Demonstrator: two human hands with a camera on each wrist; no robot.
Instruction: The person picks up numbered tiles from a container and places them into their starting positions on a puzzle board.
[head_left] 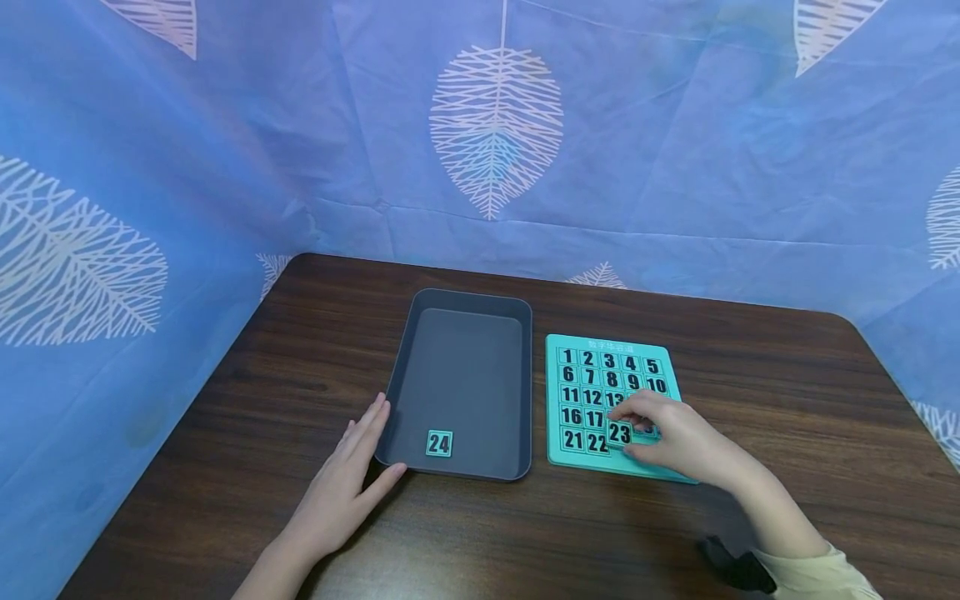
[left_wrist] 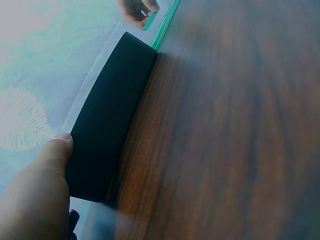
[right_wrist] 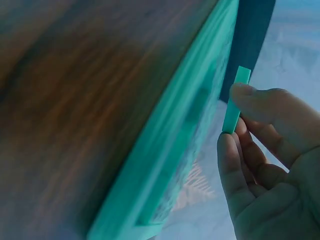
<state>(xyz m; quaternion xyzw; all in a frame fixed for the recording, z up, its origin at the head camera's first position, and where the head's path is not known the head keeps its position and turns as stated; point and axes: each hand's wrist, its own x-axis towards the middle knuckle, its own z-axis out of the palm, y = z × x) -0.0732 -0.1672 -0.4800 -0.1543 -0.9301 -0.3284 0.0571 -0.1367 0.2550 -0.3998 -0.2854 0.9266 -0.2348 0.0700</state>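
My right hand (head_left: 671, 433) pinches a teal number tile marked 23 (head_left: 619, 432) between thumb and fingers, over the bottom row of the teal number board (head_left: 558, 458). In the right wrist view the tile (right_wrist: 236, 100) is seen edge-on, raised above the board (right_wrist: 150, 170). Tiles numbered in order fill the board's visible rows; my hand covers some at the right. My left hand (head_left: 345, 479) rests with straight fingers against the near left corner of the dark grey tray (head_left: 465, 383). A tile marked 24 (head_left: 439, 443) lies in the tray near its front edge.
The tray and board stand side by side on a dark brown wooden table (head_left: 765, 392). A blue cloth with white leaf patterns (head_left: 637, 150) hangs behind the table and along its left side. A black strap (head_left: 738, 567) lies by my right sleeve.
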